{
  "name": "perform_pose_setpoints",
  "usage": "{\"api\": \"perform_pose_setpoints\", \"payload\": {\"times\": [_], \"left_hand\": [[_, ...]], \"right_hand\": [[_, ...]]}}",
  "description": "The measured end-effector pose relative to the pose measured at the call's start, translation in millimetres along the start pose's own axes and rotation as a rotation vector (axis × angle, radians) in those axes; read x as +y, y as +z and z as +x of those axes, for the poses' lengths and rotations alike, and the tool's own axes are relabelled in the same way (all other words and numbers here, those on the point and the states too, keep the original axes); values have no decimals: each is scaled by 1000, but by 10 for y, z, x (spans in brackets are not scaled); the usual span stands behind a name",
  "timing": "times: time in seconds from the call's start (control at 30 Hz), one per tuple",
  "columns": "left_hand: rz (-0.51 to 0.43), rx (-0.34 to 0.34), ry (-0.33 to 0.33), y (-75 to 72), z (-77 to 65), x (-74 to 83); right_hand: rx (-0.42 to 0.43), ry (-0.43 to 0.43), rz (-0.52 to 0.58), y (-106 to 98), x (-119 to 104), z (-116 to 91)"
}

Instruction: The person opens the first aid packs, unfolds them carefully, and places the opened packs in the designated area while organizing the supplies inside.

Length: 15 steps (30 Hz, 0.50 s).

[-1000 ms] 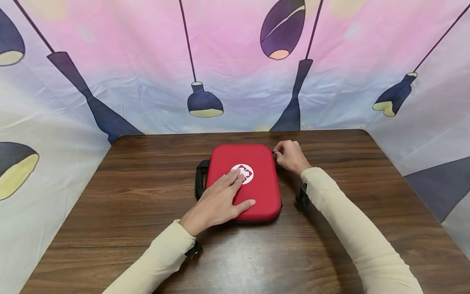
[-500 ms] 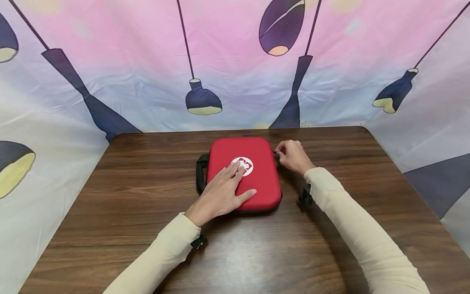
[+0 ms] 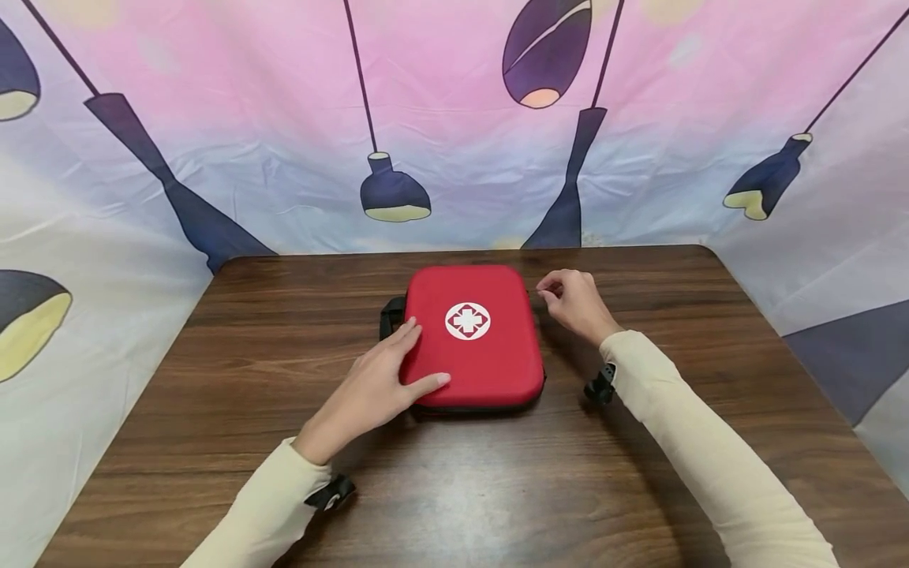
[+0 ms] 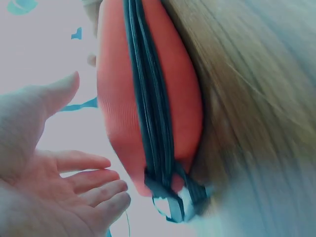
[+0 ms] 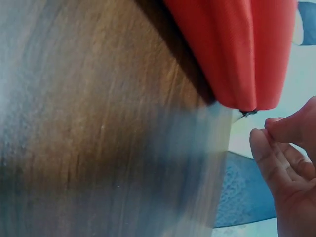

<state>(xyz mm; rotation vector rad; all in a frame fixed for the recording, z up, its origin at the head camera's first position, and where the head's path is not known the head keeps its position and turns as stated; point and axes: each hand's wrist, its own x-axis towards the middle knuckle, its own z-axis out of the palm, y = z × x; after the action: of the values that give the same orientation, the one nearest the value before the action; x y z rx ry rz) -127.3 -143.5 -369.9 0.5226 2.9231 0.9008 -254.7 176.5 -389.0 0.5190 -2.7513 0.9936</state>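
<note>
A red zip-up first-aid case (image 3: 490,363) with a white cross emblem lies flat on the table. My left hand (image 3: 365,394) hovers at its left side, fingers spread, over part of the black carry handle (image 3: 392,312). The left wrist view shows a gap between that hand (image 4: 64,182) and the case's zippered side (image 4: 150,98). Just off the far right corner is my right hand (image 3: 574,304), its thumb and index tips close together. In the right wrist view, a small black zip pull (image 5: 248,113) sits at the case's corner, apart from the fingertips (image 5: 259,140).
The brown wood-grain table (image 3: 234,355) extends around the case on all sides. Behind its far edge hangs a printed cloth (image 3: 298,118) with lamp shapes. Each wrist wears a black strap, such as the right wrist's strap (image 3: 600,385).
My left hand has come off the top of the case and moved left. My right hand has let go of the zip pull and shifted slightly right. The case looks still lately.
</note>
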Motion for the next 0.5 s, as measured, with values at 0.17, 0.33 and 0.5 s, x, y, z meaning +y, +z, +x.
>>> {"api": "perform_pose_setpoints", "payload": {"times": [0.17, 0.33, 0.5], "left_hand": [[-10, -10, -62, -65, -201, -113], [32, 11, -119, -76, -326, -147], [43, 75, -94, 12, -395, -159]], "right_hand": [[-24, 26, 41, -38, -86, -89], [-78, 67, 98, -41, -212, -231], [-124, 99, 153, 2, -334, -399]]}}
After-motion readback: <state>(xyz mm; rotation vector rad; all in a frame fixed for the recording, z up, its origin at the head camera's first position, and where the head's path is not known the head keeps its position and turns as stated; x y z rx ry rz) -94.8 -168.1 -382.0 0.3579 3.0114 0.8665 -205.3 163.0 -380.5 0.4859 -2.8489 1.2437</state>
